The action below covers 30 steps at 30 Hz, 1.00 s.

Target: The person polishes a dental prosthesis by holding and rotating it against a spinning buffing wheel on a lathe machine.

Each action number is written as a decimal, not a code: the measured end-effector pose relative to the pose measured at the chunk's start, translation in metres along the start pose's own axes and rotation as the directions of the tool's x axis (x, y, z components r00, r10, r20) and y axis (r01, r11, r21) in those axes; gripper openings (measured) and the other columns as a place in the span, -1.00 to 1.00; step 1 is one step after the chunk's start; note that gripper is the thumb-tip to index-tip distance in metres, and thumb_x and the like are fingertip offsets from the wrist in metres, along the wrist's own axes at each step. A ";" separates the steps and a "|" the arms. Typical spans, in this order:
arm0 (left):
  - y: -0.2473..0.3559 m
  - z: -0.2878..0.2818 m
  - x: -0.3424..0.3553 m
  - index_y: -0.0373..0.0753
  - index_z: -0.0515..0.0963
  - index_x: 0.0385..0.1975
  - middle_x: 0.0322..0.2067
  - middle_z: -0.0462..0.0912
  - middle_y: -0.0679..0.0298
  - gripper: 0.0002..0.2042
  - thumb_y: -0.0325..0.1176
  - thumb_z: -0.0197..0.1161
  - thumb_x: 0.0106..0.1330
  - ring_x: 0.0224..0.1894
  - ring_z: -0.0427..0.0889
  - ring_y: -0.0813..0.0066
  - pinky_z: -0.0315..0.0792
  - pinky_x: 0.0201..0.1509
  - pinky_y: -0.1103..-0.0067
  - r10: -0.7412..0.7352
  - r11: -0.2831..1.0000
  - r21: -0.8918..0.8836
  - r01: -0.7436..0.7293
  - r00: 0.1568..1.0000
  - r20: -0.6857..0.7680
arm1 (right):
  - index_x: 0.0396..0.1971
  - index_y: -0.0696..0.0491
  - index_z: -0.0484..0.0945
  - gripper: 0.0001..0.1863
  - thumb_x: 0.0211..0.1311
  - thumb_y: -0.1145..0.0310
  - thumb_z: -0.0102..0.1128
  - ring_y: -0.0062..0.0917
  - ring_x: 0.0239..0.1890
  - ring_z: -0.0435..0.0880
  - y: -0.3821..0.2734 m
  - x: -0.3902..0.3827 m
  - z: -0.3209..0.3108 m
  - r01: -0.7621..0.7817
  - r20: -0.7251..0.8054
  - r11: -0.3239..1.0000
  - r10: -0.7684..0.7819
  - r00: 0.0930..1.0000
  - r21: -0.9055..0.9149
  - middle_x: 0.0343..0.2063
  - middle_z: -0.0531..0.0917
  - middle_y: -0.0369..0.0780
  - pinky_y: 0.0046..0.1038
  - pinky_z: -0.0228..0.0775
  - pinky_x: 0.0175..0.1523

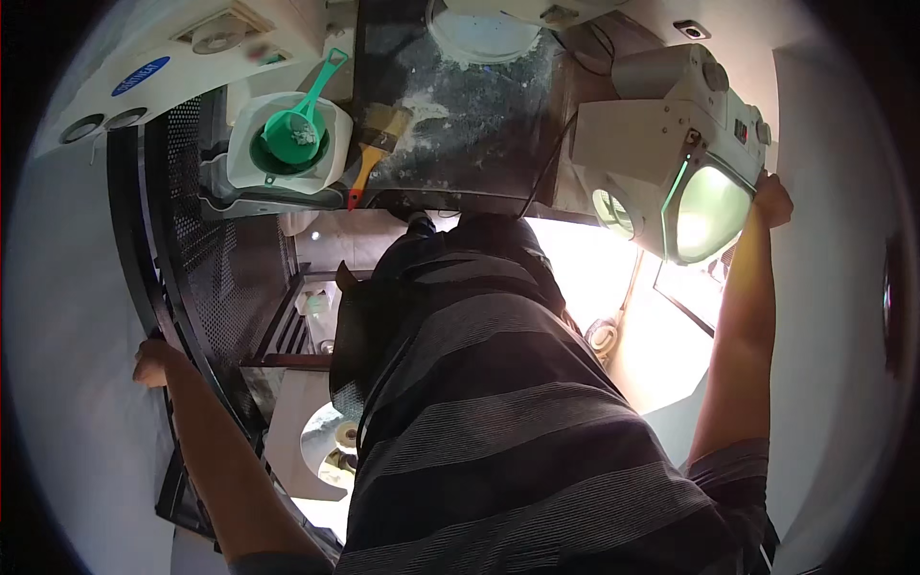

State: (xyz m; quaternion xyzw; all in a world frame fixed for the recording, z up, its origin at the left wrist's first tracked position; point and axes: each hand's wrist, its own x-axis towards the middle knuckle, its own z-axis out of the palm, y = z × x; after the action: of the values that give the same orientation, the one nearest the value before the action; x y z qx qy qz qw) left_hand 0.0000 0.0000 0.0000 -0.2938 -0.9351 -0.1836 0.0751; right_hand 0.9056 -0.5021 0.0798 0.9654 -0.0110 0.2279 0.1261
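Note:
My left hand (153, 364) is at the far left with its fingers curled beside a black metal frame (134, 220); whether it grips anything is unclear. My right hand (772, 199) is closed at the right side of a cream boxy machine (632, 144) with a lit glass window (709, 216). What its fingertips hold is hidden behind the machine's edge. On the dark, powder-dusted counter (470, 134) a white container (249, 144) holds a green plastic bowl and a green long-handled scoop (316, 86). A brush (369, 158) with a red-orange handle lies beside it.
Another cream machine (211, 38) stands at the upper left, next to a perforated black panel (201, 268). Cables trail behind the right machine. Below the counter are shelving and a pale board with a round cutout (292, 431). A white wall (834, 287) runs along the right.

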 end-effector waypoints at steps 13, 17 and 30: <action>-0.008 0.014 0.014 -0.58 0.40 -0.18 -0.22 0.58 -0.24 -0.61 -0.26 0.05 0.26 -0.15 0.64 -0.11 0.54 -0.08 0.14 -0.004 1.000 -0.003 0.004 0.999 -0.042 | -0.26 -0.09 0.67 -0.52 0.26 -0.17 -0.05 -0.30 -0.11 0.68 -0.007 -0.002 -0.013 0.167 0.100 0.933 -0.142 0.985 -0.318 -0.24 0.72 -0.28 -0.26 0.55 -0.06; -0.009 0.011 0.011 -0.57 0.40 -0.19 -0.23 0.59 -0.22 -0.62 -0.27 0.05 0.26 -0.16 0.64 -0.12 0.54 -0.09 0.14 0.008 0.999 0.041 -0.004 0.996 -0.088 | -0.25 -0.11 0.66 -0.53 0.28 -0.16 -0.07 -0.29 -0.12 0.68 -0.017 -0.011 -0.022 0.198 0.101 0.908 -0.173 0.980 -0.370 -0.24 0.72 -0.27 -0.26 0.55 -0.07; -0.008 0.013 0.013 -0.59 0.39 -0.21 -0.24 0.58 -0.24 -0.61 -0.26 0.04 0.26 -0.17 0.64 -0.14 0.54 -0.10 0.12 -0.014 1.000 0.004 0.014 0.998 -0.068 | -0.10 -0.15 0.60 -0.51 0.29 -0.17 -0.15 -0.28 -0.03 0.64 -0.010 -0.001 -0.016 0.153 0.190 0.926 -0.090 0.978 -0.345 -0.11 0.68 -0.27 -0.25 0.49 0.02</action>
State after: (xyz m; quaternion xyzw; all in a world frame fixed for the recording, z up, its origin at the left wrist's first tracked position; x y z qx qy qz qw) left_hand -0.0157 0.0057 -0.0110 -0.2806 -0.9345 -0.1918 0.1060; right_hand 0.8987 -0.4888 0.0908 0.9412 -0.0030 0.1303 0.3119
